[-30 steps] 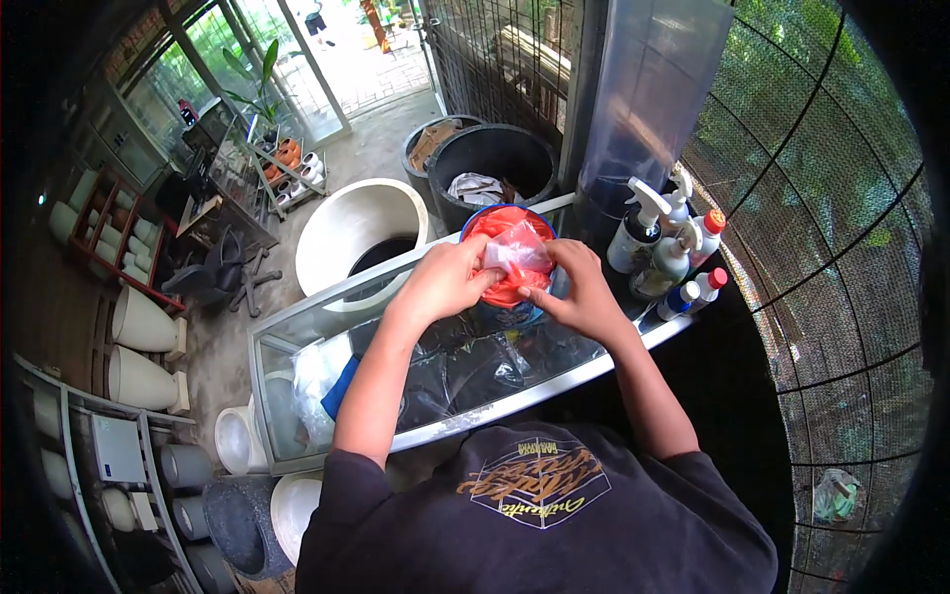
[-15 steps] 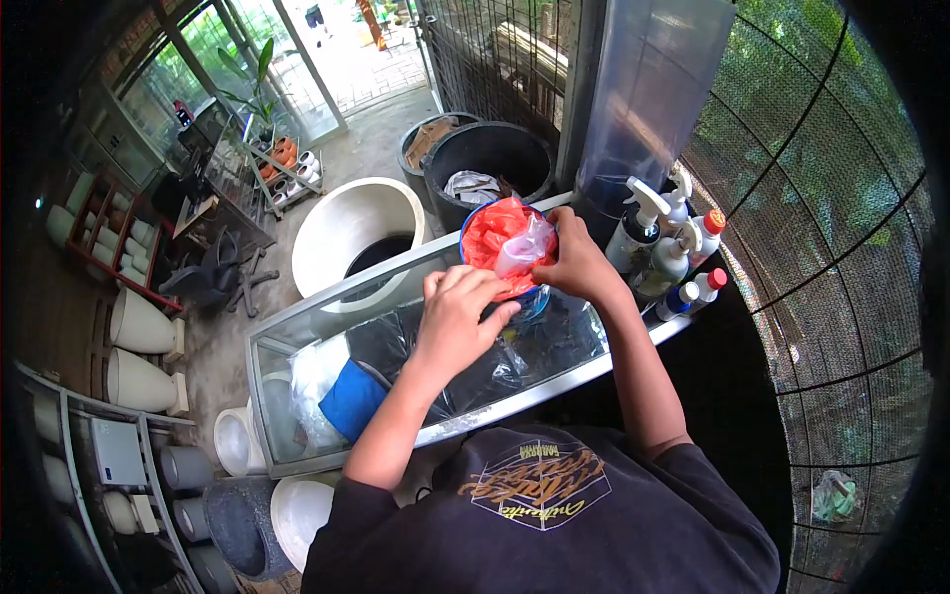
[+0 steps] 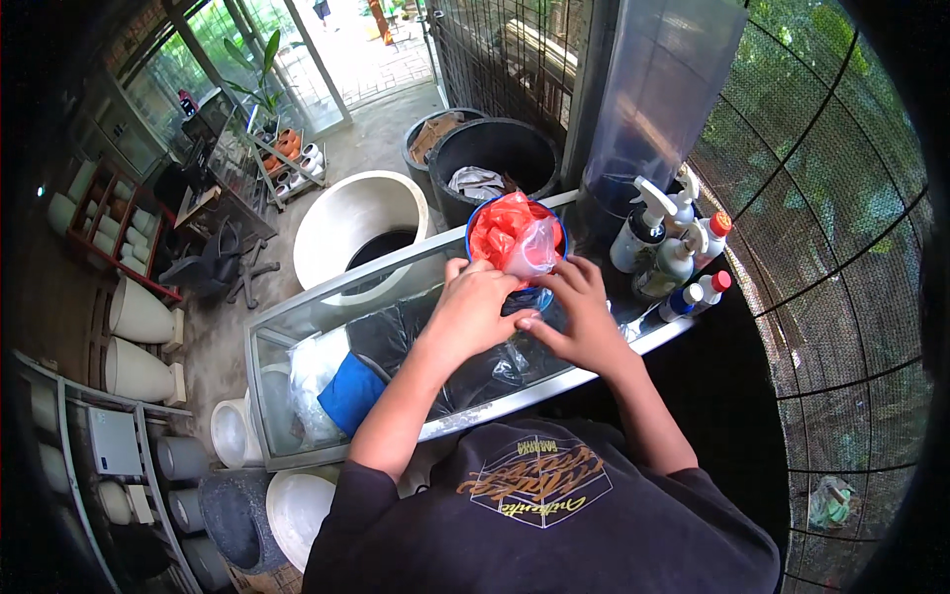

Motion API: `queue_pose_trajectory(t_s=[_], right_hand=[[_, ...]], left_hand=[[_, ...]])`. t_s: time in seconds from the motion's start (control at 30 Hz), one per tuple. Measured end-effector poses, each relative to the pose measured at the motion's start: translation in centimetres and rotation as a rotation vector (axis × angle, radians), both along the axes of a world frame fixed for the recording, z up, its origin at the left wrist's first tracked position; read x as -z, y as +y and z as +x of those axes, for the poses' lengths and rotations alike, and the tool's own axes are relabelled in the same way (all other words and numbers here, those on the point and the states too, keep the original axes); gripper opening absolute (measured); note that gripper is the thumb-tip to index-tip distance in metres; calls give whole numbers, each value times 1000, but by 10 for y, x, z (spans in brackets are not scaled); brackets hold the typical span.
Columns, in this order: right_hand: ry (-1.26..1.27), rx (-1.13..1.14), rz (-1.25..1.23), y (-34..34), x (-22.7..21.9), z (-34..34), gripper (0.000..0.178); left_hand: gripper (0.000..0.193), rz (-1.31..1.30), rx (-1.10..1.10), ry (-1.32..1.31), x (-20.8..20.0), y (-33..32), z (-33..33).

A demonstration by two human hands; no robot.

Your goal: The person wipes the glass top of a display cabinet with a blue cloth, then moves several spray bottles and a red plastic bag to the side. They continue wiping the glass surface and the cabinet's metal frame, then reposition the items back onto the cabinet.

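Observation:
A round container with a blue rim [image 3: 473,220] stands on the glass-topped case, crumpled red plastic [image 3: 500,227] bulging from its mouth. On the red plastic lies a piece of clear, pale plastic [image 3: 533,247]. My left hand [image 3: 473,309] is at the container's near left side, fingers bent over the rim and thumb lower on the near wall. From the near right, my right hand [image 3: 581,315] curls its fingers at the rim beside the clear plastic. The two thumbs almost meet in front of the container. The fingertips are partly hidden.
Spray bottles [image 3: 636,241] and small capped bottles [image 3: 711,287] crowd the case's right end, beside a tall clear plastic sheet [image 3: 661,94]. White bags and a blue cloth [image 3: 352,394] lie at its left. Beyond stand a large cream pot [image 3: 327,223] and a black tub [image 3: 445,163].
My right hand has come down from the container's far right rim to its near side. My left hand has shifted right, closer to it. The clear plastic sits slightly further right.

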State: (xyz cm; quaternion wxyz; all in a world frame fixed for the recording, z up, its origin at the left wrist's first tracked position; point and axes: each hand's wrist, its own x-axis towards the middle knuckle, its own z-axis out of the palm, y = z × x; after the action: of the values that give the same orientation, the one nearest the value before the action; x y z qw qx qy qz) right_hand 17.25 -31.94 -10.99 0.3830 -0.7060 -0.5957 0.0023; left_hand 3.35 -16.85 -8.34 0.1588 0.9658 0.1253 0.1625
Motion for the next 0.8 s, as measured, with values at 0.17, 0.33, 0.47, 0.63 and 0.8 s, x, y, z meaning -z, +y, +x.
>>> queue_pose_trajectory(t_s=[0.17,0.33,0.47,0.63,0.8], right_hand=[[-172,64,-155,5,-6,-3,75],[-235,91,-257,11,-13,-5,74],[-187,138,-233,12,-7,-6,64],[-105,216,10,21,19,-5,38],[-46,266,173,24,27,12,33]], left_hand=[[18,-538,6,1,-37,45,5],[26,43,126,-259,-17,71,54],[34,94,1,460,-12,61,65],[27,-427,38,-260,18,69,62],[55,-619,-67,-752,74,54,45]])
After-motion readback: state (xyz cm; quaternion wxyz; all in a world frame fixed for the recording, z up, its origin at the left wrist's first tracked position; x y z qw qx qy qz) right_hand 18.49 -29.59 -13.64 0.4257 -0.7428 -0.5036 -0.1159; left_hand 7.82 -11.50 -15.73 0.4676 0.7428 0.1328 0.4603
